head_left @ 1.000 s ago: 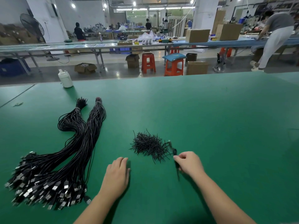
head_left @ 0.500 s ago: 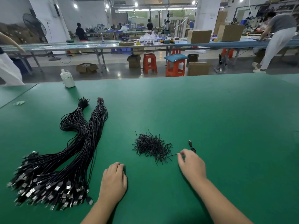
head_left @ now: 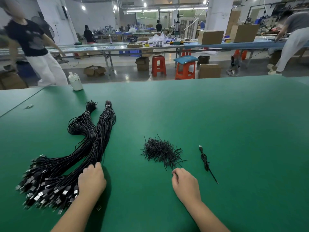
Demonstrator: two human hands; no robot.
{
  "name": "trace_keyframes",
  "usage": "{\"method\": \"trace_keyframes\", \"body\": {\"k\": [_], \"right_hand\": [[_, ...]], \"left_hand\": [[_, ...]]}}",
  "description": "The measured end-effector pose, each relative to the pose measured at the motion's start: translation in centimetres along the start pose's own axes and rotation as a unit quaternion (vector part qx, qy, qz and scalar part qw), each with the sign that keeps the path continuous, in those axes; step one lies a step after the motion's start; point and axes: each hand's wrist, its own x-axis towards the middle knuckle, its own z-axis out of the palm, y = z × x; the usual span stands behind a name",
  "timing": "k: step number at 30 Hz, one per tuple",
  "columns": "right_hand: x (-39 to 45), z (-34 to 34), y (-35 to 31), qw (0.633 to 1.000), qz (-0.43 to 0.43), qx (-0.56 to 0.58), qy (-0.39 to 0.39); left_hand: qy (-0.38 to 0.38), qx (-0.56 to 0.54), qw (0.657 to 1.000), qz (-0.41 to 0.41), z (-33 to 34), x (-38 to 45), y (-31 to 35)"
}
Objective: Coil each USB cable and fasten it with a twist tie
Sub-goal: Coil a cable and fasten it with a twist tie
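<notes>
Two big bundles of black USB cables (head_left: 87, 148) lie on the left of the green table (head_left: 234, 123), their plugs fanned out toward me. My left hand (head_left: 92, 180) rests on the right bundle near the plug end, fingertips curled onto the strands. A loose pile of black twist ties (head_left: 160, 151) sits in the middle. My right hand (head_left: 185, 183) is at the pile's near edge with curled fingers; whether it pinches a tie is hidden. One coiled, tied USB cable (head_left: 205, 160) lies alone to the right of the pile, apart from both hands.
A white plastic bottle (head_left: 75, 82) stands at the table's far left edge. A person in white trousers (head_left: 41, 64) walks past beyond it. Red stools (head_left: 158, 65), cardboard boxes and long workbenches fill the floor behind.
My right hand let go of the coiled cable, which now lies on the table, and drew back to the twist ties. My left hand slid left onto the cable bundle. A person walked in at the left.
</notes>
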Motion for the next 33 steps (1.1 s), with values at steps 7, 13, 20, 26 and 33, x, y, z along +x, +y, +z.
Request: {"method": "trace_keyframes", "body": {"k": [7, 13, 20, 26, 33], "right_hand": [[-0.1, 0.1, 0.2, 1.0, 0.006, 0.019, 0.002], [-0.1, 0.2, 0.2, 1.0, 0.006, 0.029, 0.004], [-0.1, 0.2, 0.4, 0.999, 0.002, 0.034, 0.012], [-0.1, 0.3, 0.5, 0.998, -0.001, 0.056, 0.015], [-0.2, -0.6, 0.1, 0.976, 0.005, 0.219, 0.005]], "left_hand": [[-0.027, -0.031, 0.998, 0.04, -0.8, 0.5, 0.4], [-0.074, -0.225, 0.969, 0.069, -2.2, 0.3, 3.9], [0.001, -0.058, 0.956, 0.286, -2.4, -2.4, 7.3], [0.158, -0.089, 0.899, 0.399, -3.4, -4.5, 8.6], [-0.048, -0.424, 0.84, 0.336, -5.0, -9.3, 12.6]]}}
